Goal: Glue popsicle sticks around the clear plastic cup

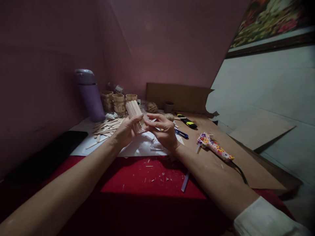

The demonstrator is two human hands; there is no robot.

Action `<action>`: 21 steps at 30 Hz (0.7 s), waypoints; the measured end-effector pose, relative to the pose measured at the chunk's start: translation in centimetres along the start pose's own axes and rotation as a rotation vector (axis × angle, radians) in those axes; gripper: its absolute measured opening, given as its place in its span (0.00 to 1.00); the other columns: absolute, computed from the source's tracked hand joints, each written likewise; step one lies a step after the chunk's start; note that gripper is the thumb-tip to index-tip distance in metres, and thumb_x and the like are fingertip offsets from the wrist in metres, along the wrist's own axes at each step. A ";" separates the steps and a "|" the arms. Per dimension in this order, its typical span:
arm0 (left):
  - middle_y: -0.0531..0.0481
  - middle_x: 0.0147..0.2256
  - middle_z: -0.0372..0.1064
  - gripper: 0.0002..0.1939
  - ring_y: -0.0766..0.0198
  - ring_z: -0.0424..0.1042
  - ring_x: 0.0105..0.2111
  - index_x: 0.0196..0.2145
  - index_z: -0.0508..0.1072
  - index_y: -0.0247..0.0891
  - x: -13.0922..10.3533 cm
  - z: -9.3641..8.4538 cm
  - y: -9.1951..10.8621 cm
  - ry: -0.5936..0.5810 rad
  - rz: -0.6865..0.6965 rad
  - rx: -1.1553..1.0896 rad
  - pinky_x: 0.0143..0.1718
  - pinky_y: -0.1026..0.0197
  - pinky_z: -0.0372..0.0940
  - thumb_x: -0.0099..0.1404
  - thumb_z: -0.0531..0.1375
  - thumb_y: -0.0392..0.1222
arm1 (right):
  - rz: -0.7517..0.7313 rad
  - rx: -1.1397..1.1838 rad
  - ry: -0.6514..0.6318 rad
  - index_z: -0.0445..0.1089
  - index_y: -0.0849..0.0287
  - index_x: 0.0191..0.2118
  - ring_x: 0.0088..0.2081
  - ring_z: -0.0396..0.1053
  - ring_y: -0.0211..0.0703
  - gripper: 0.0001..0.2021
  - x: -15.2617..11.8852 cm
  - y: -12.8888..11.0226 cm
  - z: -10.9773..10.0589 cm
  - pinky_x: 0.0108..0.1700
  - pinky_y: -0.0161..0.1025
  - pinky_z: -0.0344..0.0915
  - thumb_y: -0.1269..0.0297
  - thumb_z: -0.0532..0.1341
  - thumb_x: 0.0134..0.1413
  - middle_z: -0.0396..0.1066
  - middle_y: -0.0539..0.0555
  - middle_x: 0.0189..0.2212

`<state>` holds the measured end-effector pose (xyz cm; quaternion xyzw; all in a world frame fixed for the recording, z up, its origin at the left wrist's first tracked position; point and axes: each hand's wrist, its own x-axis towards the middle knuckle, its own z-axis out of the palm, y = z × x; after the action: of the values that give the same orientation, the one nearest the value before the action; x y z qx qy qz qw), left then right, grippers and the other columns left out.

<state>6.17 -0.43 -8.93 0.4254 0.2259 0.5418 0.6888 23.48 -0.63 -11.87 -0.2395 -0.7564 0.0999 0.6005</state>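
Between my two hands a clear cup (141,127) is tilted, with several upright popsicle sticks (134,109) set side by side along its wall. My left hand (128,130) is closed around the stick-covered side, its thumb across the sticks. My right hand (163,129) has its fingertips against the cup's right side near the bottom; what else its fingers may pinch is hidden. A pile of loose popsicle sticks (108,127) lies on white paper (133,149) just left of my hands.
Stick-covered cups (119,104) and a purple bottle (91,101) stand at the back left. Twine (152,107), a yellow-black utility knife (187,121), a blue cutter (181,133) and a flower-patterned glue gun (215,147) lie to the right. A glue stick (185,182) rests on the red cloth (118,178).
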 end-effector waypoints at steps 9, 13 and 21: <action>0.46 0.34 0.77 0.19 0.65 0.75 0.29 0.41 0.77 0.30 0.1 -0.1 -0.3 -0.018 0.009 0.011 0.32 0.62 0.72 0.54 0.74 0.41 | 0.017 -0.034 0.009 0.83 0.46 0.44 0.49 0.77 0.46 0.10 0.0 -0.4 0.0 0.51 0.48 0.77 0.63 0.72 0.56 0.79 0.57 0.51; 0.45 0.33 0.77 0.17 0.64 0.75 0.29 0.40 0.77 0.30 0.1 -0.1 -0.4 -0.031 0.013 0.019 0.31 0.62 0.71 0.56 0.73 0.41 | 0.001 -0.019 0.013 0.83 0.46 0.45 0.49 0.77 0.46 0.10 -0.1 -0.1 0.0 0.50 0.49 0.78 0.64 0.71 0.56 0.79 0.57 0.51; 0.46 0.33 0.77 0.17 0.65 0.75 0.29 0.40 0.77 0.29 0.0 0.2 -0.3 -0.011 0.009 0.010 0.29 0.64 0.70 0.55 0.73 0.39 | 0.019 -0.046 0.033 0.83 0.47 0.43 0.48 0.78 0.45 0.09 -0.1 0.0 0.1 0.51 0.48 0.78 0.64 0.72 0.55 0.80 0.56 0.50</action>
<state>6.49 -0.57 -9.04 0.4325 0.2231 0.5414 0.6856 23.44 -0.61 -11.97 -0.2618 -0.7461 0.0841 0.6064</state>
